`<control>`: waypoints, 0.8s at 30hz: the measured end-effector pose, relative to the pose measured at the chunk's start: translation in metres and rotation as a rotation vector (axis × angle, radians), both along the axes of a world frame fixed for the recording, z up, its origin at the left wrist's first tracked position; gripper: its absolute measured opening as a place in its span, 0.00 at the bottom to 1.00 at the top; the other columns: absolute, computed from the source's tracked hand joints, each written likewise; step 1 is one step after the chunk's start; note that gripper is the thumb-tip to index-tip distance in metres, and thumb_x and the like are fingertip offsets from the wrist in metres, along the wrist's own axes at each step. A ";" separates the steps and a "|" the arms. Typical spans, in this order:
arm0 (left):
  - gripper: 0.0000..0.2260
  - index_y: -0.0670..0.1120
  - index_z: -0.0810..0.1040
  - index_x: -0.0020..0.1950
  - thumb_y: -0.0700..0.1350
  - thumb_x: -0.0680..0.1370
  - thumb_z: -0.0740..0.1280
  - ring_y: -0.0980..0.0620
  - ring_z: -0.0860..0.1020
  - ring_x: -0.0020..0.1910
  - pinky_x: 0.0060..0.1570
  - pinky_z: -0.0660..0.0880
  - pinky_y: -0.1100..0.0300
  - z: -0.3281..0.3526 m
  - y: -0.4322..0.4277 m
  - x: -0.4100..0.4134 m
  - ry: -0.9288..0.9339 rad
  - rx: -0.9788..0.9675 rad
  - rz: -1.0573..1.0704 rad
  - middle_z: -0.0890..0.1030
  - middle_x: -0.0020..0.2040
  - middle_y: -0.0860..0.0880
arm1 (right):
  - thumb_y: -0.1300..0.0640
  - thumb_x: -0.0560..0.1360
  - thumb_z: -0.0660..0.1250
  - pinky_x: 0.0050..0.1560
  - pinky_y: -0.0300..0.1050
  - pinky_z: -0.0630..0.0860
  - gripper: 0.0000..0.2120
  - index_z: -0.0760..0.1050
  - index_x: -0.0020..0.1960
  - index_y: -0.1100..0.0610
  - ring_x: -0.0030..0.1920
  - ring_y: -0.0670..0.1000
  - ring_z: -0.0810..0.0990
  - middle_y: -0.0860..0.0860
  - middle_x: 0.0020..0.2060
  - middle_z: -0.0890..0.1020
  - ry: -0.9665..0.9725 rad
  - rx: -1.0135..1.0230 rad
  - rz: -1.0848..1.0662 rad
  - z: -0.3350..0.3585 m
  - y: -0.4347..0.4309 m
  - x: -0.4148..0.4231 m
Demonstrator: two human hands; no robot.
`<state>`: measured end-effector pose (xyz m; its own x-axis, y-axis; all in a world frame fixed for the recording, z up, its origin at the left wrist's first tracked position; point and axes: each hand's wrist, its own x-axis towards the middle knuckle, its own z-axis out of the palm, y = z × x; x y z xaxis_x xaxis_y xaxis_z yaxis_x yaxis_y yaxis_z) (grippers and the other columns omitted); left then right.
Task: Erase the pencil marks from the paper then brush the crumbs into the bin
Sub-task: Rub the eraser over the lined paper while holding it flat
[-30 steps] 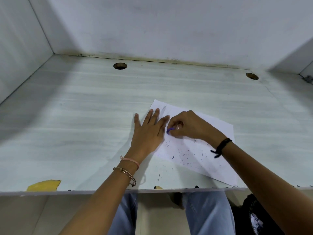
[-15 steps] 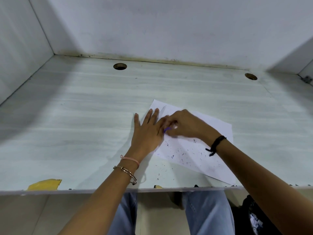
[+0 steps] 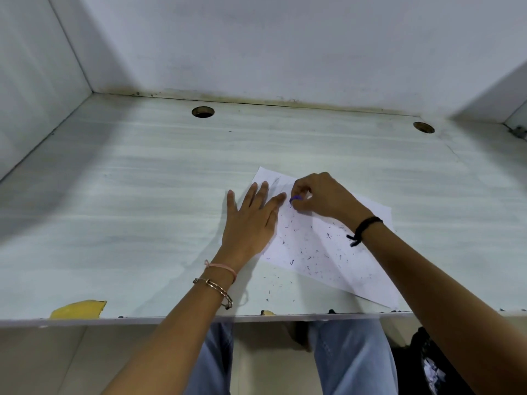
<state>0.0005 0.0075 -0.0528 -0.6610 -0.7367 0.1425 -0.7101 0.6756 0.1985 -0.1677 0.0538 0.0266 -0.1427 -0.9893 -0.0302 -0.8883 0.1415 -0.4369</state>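
Pinching mostly hidden eraser (image 3: pixel 296 198): right hand (image 3: pixel 323 198) fingers (image 3: pixel 300 187) curled; left hand (image 3: pixel 252 222) flat on paper (image 3: pixel 319 249).

A pale desk (image 3: pixel 128 209) with faint stripes fills the middle. Two round holes are cut near the back of the desk, one hole (image 3: pixel 202 112) to the left and the other hole (image 3: pixel 423 127) far to the right. A white wall (image 3: pixel 285 47) stands behind the desk. A yellow patch (image 3: pixel 78 309) sits at the desk's front edge, on the left. A black bag (image 3: pixel 427 366) lies below the desk, on the right.
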 end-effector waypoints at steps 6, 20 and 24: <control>0.31 0.57 0.57 0.78 0.55 0.76 0.33 0.47 0.52 0.79 0.71 0.47 0.33 -0.004 0.000 0.000 -0.025 -0.062 -0.029 0.55 0.80 0.47 | 0.57 0.69 0.71 0.41 0.41 0.74 0.04 0.82 0.44 0.52 0.42 0.48 0.80 0.45 0.39 0.82 -0.025 0.086 0.127 -0.004 0.009 0.008; 0.29 0.59 0.55 0.78 0.55 0.78 0.33 0.50 0.47 0.79 0.72 0.41 0.36 -0.002 0.000 -0.002 0.002 0.011 -0.001 0.50 0.80 0.50 | 0.59 0.69 0.68 0.40 0.45 0.75 0.02 0.80 0.41 0.56 0.40 0.51 0.80 0.50 0.37 0.83 0.056 -0.020 0.100 -0.006 0.007 0.012; 0.29 0.59 0.53 0.78 0.55 0.78 0.32 0.50 0.46 0.79 0.72 0.42 0.36 -0.001 0.000 0.000 -0.048 -0.009 -0.015 0.48 0.80 0.50 | 0.58 0.70 0.70 0.40 0.41 0.73 0.03 0.81 0.42 0.54 0.41 0.49 0.80 0.48 0.38 0.83 -0.012 0.039 0.115 -0.005 0.013 0.006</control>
